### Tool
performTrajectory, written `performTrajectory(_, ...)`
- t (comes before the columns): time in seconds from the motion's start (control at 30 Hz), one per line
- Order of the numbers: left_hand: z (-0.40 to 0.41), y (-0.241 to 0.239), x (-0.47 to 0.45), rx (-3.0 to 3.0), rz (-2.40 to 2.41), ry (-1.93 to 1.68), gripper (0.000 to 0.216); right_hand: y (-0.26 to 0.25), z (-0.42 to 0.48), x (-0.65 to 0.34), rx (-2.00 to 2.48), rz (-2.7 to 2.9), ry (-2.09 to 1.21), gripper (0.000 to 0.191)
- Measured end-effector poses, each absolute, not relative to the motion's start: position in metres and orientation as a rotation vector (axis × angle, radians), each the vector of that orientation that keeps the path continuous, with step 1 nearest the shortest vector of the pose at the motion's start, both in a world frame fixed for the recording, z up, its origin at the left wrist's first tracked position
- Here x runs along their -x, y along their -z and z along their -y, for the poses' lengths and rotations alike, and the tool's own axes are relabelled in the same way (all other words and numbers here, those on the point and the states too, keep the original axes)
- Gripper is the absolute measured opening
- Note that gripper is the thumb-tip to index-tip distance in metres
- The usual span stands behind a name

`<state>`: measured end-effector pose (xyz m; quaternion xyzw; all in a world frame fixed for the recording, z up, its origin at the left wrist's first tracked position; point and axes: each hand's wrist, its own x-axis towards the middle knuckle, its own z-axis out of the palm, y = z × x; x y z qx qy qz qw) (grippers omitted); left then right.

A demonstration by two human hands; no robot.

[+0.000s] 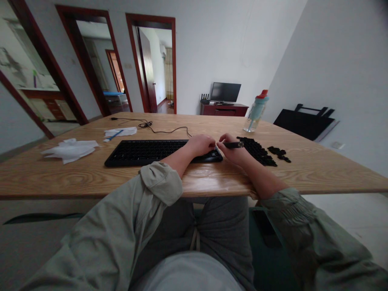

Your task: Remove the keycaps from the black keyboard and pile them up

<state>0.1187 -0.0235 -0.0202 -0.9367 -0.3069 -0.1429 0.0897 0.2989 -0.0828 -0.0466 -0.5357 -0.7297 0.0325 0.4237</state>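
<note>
A black keyboard (145, 152) lies on the table with its right end under my hands. My left hand (200, 144) rests over that end, fingers bent down and closed against it; their tips are partly hidden. Just to the right, my right hand (228, 148) is closed around a slim tool with a dark handle (233, 144). Its working end is by the keyboard's right corner and too small to make out. Loose black keycaps (257, 151) lie in a dense patch right of my right hand, with a smaller cluster of keycaps (279, 153) beyond them.
A bottle with a red lid (256, 111) stands behind the keycaps. Crumpled white tissue (71, 149) and a blue-and-white brush-like item (113, 135) lie at left. The keyboard's cable (148, 124) runs behind it. The wooden table's front edge (212, 194) is close to my lap.
</note>
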Motion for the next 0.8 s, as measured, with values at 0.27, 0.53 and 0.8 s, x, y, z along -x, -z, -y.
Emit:
performTrajectory(0.27,0.031,0.024,-0.12,2.764,0.923,0.528,0.027,0.052,0.071,-0.296,1.246,1.66,-0.338,0.039)
performTrajectory(0.53,0.018,0.031,-0.124,2.904,0.904,0.65,0.026,0.054,0.061,-0.289,1.314,1.551,-0.318,0.047)
performTrajectory(0.8,0.018,0.033,-0.132,2.877,1.104,0.691,0.03,0.044,0.061,-0.275,1.291,1.623,-0.157,0.036)
